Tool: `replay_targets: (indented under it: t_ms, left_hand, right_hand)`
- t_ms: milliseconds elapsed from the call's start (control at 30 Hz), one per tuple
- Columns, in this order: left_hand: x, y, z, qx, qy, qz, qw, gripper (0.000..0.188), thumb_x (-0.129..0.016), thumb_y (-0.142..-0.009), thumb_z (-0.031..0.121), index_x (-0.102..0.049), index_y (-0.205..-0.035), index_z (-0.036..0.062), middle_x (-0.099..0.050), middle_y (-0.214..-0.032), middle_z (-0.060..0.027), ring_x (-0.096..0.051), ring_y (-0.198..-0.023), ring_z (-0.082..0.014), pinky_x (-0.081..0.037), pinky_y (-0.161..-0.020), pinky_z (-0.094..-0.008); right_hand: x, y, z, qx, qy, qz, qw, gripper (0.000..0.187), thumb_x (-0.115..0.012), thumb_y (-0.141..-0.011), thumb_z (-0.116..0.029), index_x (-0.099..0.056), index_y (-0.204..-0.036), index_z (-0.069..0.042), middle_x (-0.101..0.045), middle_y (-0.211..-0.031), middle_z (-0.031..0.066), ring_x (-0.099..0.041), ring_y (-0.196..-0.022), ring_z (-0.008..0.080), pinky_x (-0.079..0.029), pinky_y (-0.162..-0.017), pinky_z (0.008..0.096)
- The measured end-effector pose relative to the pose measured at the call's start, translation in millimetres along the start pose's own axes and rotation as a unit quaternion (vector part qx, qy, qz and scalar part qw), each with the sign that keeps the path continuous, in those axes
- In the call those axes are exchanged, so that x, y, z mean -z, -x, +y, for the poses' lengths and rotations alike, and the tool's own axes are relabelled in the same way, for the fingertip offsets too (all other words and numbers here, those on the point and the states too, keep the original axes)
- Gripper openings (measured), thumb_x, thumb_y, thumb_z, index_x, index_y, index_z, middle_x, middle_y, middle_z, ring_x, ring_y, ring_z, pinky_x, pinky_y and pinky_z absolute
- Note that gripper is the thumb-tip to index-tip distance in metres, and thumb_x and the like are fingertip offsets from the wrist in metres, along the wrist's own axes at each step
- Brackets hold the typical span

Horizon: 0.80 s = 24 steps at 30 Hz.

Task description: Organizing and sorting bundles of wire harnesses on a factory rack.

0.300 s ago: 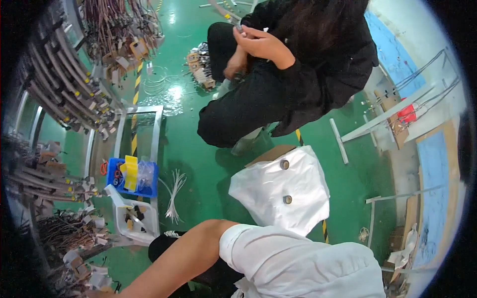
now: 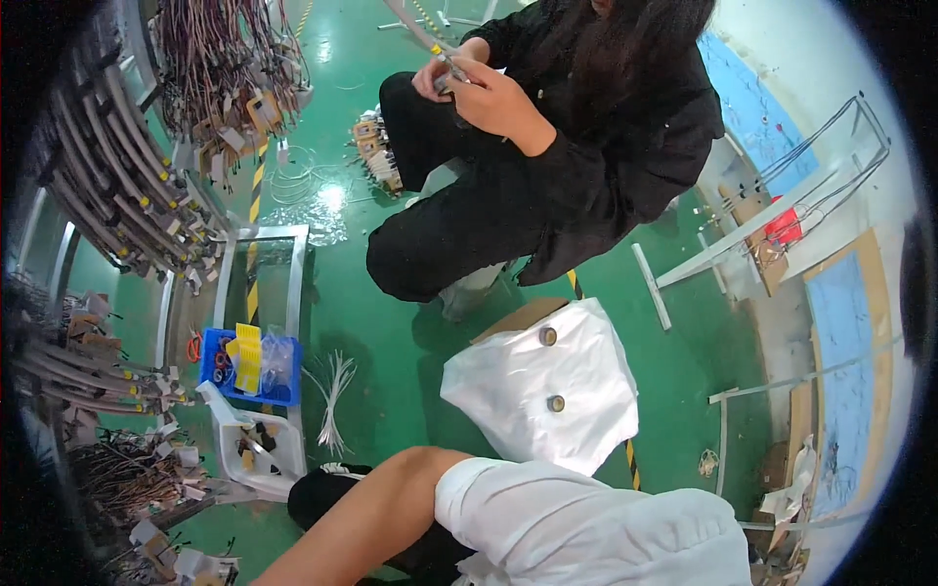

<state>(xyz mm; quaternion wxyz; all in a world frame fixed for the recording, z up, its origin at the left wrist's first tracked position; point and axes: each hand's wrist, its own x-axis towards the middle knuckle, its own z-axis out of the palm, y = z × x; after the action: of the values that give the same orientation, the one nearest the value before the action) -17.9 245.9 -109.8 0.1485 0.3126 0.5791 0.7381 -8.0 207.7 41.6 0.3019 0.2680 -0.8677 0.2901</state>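
Neither of my hands shows in the head view. One of my arms (image 2: pixel 376 515), bare below a loose white sleeve (image 2: pixel 586 523), bends across the lower edge, and its hand lies outside the picture. Dark cloth and a black shoe (image 2: pixel 327 488) appear beneath it. Nearest the arm on the left are a white bin (image 2: pixel 227 439) with dark and tan parts in it and a fanned bunch of thin white strips (image 2: pixel 335 400) on the floor. Across from me, a seated person in black (image 2: pixel 547 195) holds the end of a grey sleeved cable (image 2: pixel 420 34) with both hands.
Racks of hanging wire harnesses (image 2: pixel 117 176) line the left side. A blue tray (image 2: pixel 283 391) holds tape rolls and a yellow card. Two tape rolls (image 2: pixel 548 336) rest on a white plastic sheet (image 2: pixel 489 381). Metal stands (image 2: pixel 653 288) and blue boards (image 2: pixel 845 391) are at the right.
The other person's two hands have come together at the cable end; one was lower before. The view has shifted slightly, and a bit of skin at the lower left edge has gone out of view.
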Motion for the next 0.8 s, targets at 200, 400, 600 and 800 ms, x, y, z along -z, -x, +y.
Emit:
replay_targets:
  t_ms: [200, 400, 600, 800]
  left_hand:
    - [58, 7, 39, -0.006, -0.029, 0.050, 0.998, 0.070, -0.052, -0.086, 0.054, -0.029, -0.131, 0.0052, -0.052, -0.112, -0.0127, -0.053, -0.098, -0.0293, -0.038, -0.095, -0.0436]
    - [162, 69, 119, -0.015, 0.097, 0.243, 0.965, 0.078, -0.061, -0.084, 0.042, -0.022, -0.138, 0.0015, -0.050, -0.118, -0.0140, -0.053, -0.106, -0.0247, -0.044, -0.094, -0.0373]
    - [195, 100, 128, 0.001, 0.111, 0.219, 0.969, 0.079, -0.057, -0.086, 0.046, -0.021, -0.138, 0.0002, -0.050, -0.120, -0.0149, -0.053, -0.110, -0.0243, -0.046, -0.092, -0.0336]
    - [207, 129, 140, 0.030, 0.146, 0.253, 0.956, 0.081, -0.056, -0.084, 0.049, -0.019, -0.138, 0.0010, -0.047, -0.123, -0.0142, -0.053, -0.110, -0.0242, -0.047, -0.091, -0.0357]
  right_hand:
    - [-58, 2, 24, -0.033, -0.022, 0.040, 0.998, 0.036, -0.056, -0.065, -0.033, -0.057, -0.086, -0.004, -0.053, -0.071, 0.0126, -0.052, -0.070, 0.0350, -0.040, -0.060, 0.0528]
    - [-27, 8, 8, -0.087, -0.048, 0.176, 0.979, 0.024, -0.071, -0.065, -0.021, -0.056, -0.082, -0.012, -0.056, -0.086, 0.0072, -0.055, -0.084, 0.0298, -0.047, -0.068, 0.0396]
    - [-36, -6, -31, -0.174, -0.194, 0.058, 0.964, 0.032, -0.070, -0.066, -0.002, -0.053, -0.092, -0.006, -0.053, -0.093, 0.0043, -0.053, -0.084, 0.0198, -0.045, -0.062, 0.0276]
    - [-54, -8, -54, -0.178, -0.272, 0.067, 0.943, 0.025, -0.066, -0.074, -0.006, -0.053, -0.095, -0.003, -0.052, -0.092, 0.0048, -0.052, -0.083, 0.0154, -0.043, -0.068, 0.0261]
